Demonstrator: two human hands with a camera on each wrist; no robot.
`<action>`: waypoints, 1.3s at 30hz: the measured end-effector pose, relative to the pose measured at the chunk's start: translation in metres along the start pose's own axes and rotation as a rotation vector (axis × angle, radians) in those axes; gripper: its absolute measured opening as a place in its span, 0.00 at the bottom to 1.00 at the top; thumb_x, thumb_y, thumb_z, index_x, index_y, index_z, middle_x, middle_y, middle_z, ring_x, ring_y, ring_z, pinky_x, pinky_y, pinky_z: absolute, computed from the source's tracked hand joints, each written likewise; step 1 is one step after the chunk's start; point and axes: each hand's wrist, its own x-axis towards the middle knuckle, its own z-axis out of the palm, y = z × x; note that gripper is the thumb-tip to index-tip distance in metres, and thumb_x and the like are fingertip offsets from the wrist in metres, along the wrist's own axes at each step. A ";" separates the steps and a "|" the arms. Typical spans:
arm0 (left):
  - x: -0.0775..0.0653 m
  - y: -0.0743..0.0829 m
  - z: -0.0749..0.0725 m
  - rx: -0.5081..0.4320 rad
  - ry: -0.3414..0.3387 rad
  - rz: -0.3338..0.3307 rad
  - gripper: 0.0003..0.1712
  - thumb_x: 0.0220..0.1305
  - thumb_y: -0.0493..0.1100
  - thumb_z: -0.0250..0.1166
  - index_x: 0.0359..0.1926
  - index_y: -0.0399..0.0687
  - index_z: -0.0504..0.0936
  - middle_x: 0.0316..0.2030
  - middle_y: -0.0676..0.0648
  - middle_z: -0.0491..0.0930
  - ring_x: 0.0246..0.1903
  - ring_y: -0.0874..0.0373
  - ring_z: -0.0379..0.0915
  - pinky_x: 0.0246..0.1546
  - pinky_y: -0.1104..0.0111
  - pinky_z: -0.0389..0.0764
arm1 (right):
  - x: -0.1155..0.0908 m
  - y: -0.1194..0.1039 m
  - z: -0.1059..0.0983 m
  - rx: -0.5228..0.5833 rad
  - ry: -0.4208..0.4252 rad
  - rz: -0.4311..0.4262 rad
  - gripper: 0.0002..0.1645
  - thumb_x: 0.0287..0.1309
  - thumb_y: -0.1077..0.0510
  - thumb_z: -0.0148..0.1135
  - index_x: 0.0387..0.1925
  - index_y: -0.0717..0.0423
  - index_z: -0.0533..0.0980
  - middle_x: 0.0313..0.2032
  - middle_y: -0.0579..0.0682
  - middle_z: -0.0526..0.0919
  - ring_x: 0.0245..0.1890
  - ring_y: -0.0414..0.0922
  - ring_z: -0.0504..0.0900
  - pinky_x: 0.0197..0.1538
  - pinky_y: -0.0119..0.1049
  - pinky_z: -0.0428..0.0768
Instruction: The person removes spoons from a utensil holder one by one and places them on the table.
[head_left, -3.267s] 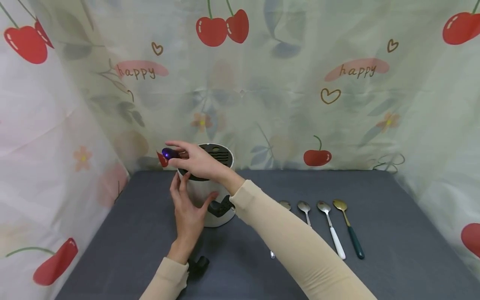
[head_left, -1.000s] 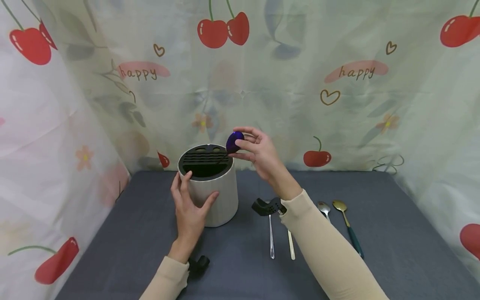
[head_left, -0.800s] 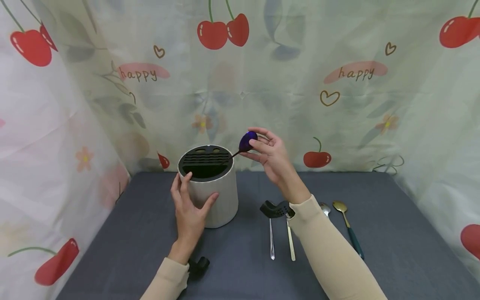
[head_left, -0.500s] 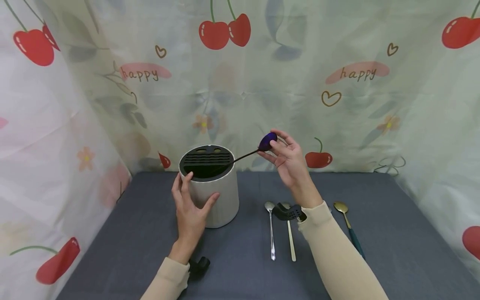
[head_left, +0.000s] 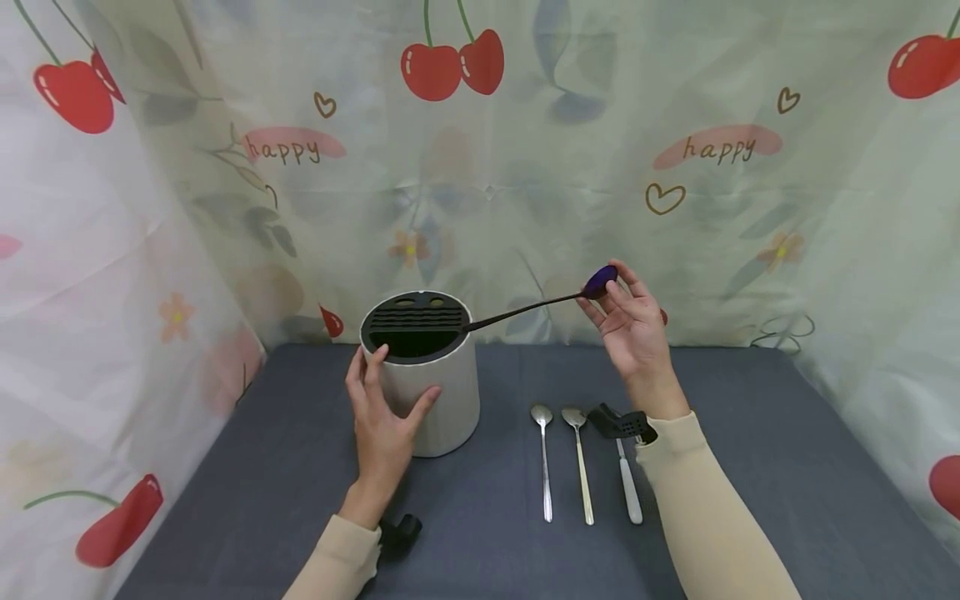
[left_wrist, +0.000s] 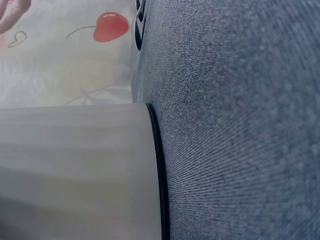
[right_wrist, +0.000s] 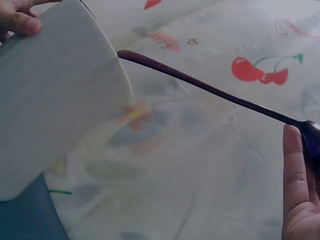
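Observation:
My right hand pinches the bowl of a purple-blue spoon, held in the air to the right of the utensil holder. Its long dark handle slants left, its tip at the holder's rim; the right wrist view shows the handle against the pale holder wall. My left hand holds the left side of the white, round holder, one finger over the rim and the thumb on the front. The holder's black top has slots, holes and one large opening at the front.
Right of the holder lie a silver spoon, a spoon with a cream handle and one with a white handle, side by side on the dark grey tabletop. A printed curtain stands behind.
From over the holder, my right hand has moved right with the spoon, drawing its handle out of the opening. The left hand stays put. The right arm now hides the green-handled spoon.

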 end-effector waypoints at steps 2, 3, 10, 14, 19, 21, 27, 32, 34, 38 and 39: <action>0.000 0.000 0.000 0.001 0.000 0.000 0.58 0.55 0.49 0.83 0.80 0.63 0.58 0.80 0.41 0.47 0.75 0.35 0.54 0.66 0.32 0.64 | 0.000 -0.007 -0.004 0.014 -0.012 -0.012 0.19 0.78 0.72 0.42 0.55 0.62 0.78 0.41 0.59 0.81 0.42 0.55 0.86 0.50 0.45 0.86; 0.000 0.000 0.000 0.002 0.000 -0.001 0.58 0.55 0.49 0.83 0.80 0.63 0.58 0.80 0.41 0.47 0.75 0.35 0.54 0.66 0.32 0.64 | 0.000 -0.010 -0.006 0.015 -0.016 -0.018 0.19 0.78 0.73 0.42 0.55 0.62 0.78 0.41 0.60 0.81 0.42 0.56 0.86 0.50 0.45 0.87; 0.000 0.000 0.000 0.001 0.001 -0.005 0.58 0.55 0.50 0.83 0.80 0.64 0.58 0.80 0.41 0.47 0.75 0.36 0.55 0.66 0.32 0.64 | 0.000 -0.032 -0.019 -0.093 0.002 -0.019 0.20 0.77 0.73 0.42 0.57 0.63 0.79 0.40 0.59 0.82 0.39 0.54 0.86 0.47 0.44 0.87; 0.000 0.000 0.001 0.001 0.003 -0.001 0.57 0.55 0.49 0.83 0.79 0.64 0.58 0.80 0.41 0.47 0.75 0.35 0.55 0.66 0.32 0.64 | -0.003 -0.045 -0.027 -0.173 0.051 0.030 0.19 0.77 0.72 0.46 0.58 0.62 0.80 0.44 0.57 0.80 0.38 0.50 0.86 0.45 0.41 0.87; 0.000 0.000 0.001 0.000 0.007 0.006 0.57 0.55 0.49 0.83 0.80 0.64 0.58 0.80 0.41 0.47 0.75 0.36 0.55 0.66 0.32 0.64 | -0.009 -0.059 -0.039 -0.215 0.125 0.140 0.20 0.77 0.70 0.49 0.62 0.61 0.79 0.57 0.55 0.74 0.43 0.48 0.85 0.48 0.38 0.86; 0.000 0.000 0.000 0.001 0.007 0.005 0.58 0.55 0.49 0.83 0.80 0.64 0.58 0.80 0.41 0.47 0.75 0.36 0.54 0.66 0.32 0.64 | -0.011 -0.063 -0.044 -0.216 0.146 0.178 0.20 0.76 0.70 0.50 0.62 0.60 0.80 0.59 0.54 0.74 0.44 0.47 0.85 0.48 0.38 0.85; 0.000 -0.001 0.001 -0.004 0.006 0.007 0.58 0.55 0.49 0.83 0.79 0.64 0.58 0.80 0.41 0.47 0.75 0.35 0.55 0.66 0.32 0.64 | -0.016 -0.077 -0.057 -0.251 0.155 0.234 0.19 0.76 0.71 0.49 0.55 0.59 0.84 0.50 0.55 0.85 0.41 0.47 0.87 0.44 0.37 0.86; 0.000 -0.002 0.001 -0.002 0.006 0.013 0.58 0.54 0.49 0.83 0.80 0.64 0.58 0.80 0.41 0.47 0.75 0.35 0.55 0.65 0.32 0.65 | -0.022 -0.089 -0.065 -0.367 0.155 0.275 0.18 0.76 0.71 0.51 0.52 0.58 0.85 0.48 0.53 0.87 0.42 0.45 0.89 0.44 0.36 0.85; 0.000 -0.002 0.001 -0.002 0.005 0.014 0.58 0.55 0.49 0.83 0.80 0.63 0.58 0.80 0.41 0.47 0.75 0.35 0.55 0.65 0.32 0.65 | -0.024 -0.094 -0.068 -0.418 0.144 0.288 0.18 0.76 0.70 0.52 0.52 0.58 0.85 0.48 0.52 0.87 0.42 0.45 0.89 0.43 0.35 0.85; 0.001 -0.002 0.001 -0.002 0.006 0.012 0.58 0.55 0.49 0.83 0.80 0.64 0.58 0.80 0.41 0.46 0.75 0.36 0.54 0.65 0.32 0.65 | -0.025 -0.102 -0.073 -0.537 0.114 0.324 0.18 0.76 0.69 0.53 0.52 0.55 0.86 0.47 0.49 0.87 0.40 0.43 0.88 0.42 0.35 0.86; 0.001 -0.002 0.001 -0.003 0.006 0.011 0.58 0.55 0.49 0.83 0.80 0.64 0.58 0.80 0.41 0.46 0.75 0.36 0.54 0.65 0.32 0.65 | -0.024 -0.104 -0.074 -0.572 0.109 0.337 0.18 0.76 0.69 0.53 0.52 0.54 0.86 0.47 0.48 0.87 0.39 0.43 0.88 0.41 0.34 0.86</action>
